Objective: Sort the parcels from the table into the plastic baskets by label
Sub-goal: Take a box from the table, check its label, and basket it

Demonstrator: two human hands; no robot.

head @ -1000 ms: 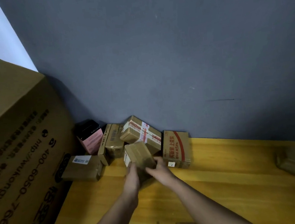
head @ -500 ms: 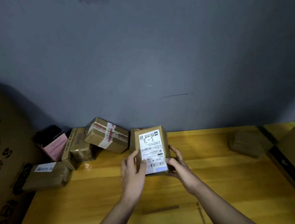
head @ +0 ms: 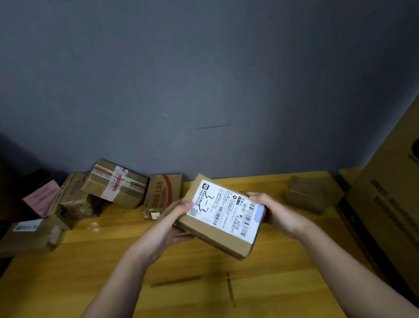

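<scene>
Parcel (head: 217, 230) held tilted above the bench (head: 62, 285), white label (head: 227, 211) facing up. We see 2 hands gripping it: left hand (head: 163, 232) curled round its left end, right hand (head: 277, 210) round its right end. More parcels (head: 115, 186) lie piled at the bench's far left, against the wall.

Matt brown cardboard parcel (head: 217, 231) at centre carries a smooth white paper label (head: 227, 211); the yellow wooden surface (head: 86, 271) shows a slight sheen.

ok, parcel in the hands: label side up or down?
Label up. The held parcel is tilted, its white shipping label facing the camera, with the left hand and right hand gripping opposite ends above the table.
</scene>
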